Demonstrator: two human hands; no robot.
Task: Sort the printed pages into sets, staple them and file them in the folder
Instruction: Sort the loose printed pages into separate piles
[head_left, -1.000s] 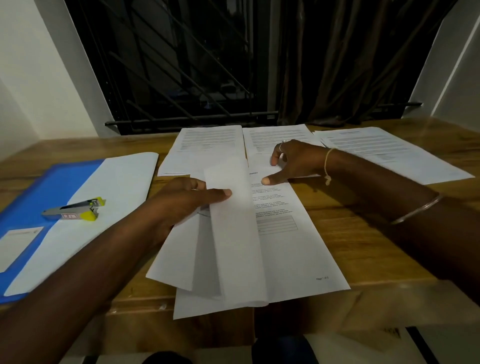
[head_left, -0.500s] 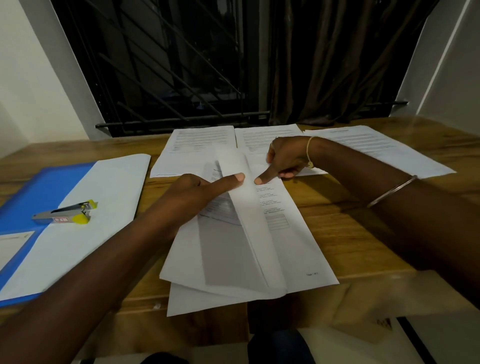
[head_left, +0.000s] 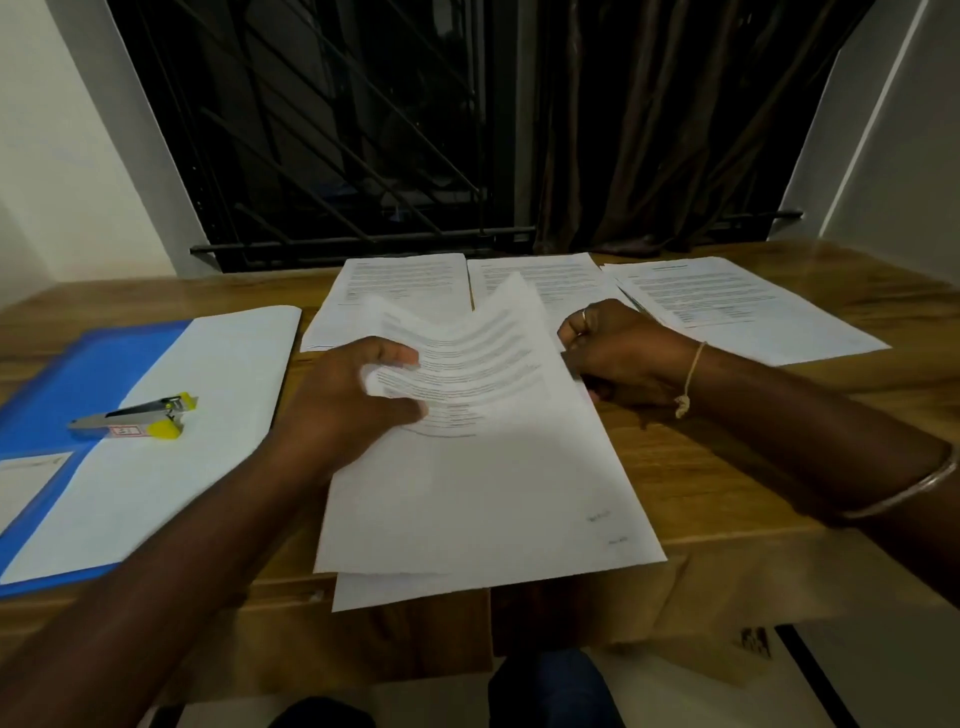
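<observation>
A loose stack of printed pages (head_left: 395, 590) lies in front of me at the table's near edge. My left hand (head_left: 343, 405) grips the top sheet (head_left: 493, 457) by its left side, and the sheet bows upward, printed side up. My right hand (head_left: 623, 353) is curled into a fist against that sheet's right edge; I see nothing held in it. Three sorted piles lie at the back: left (head_left: 405, 280), middle (head_left: 550, 280), right (head_left: 737, 306). An open blue folder (head_left: 78, 374) lies at the left, with a grey and yellow stapler (head_left: 135, 418) on it.
A white sheet (head_left: 171, 457) covers the folder's right half. The wooden table (head_left: 727, 467) meets a barred window and dark curtain at the back. The near stack overhangs the table's front edge slightly.
The page my left hand held folded over has swung to the right and now faces up on the stack. My right hand drew its pointing finger in and curled at the sheet's edge.
</observation>
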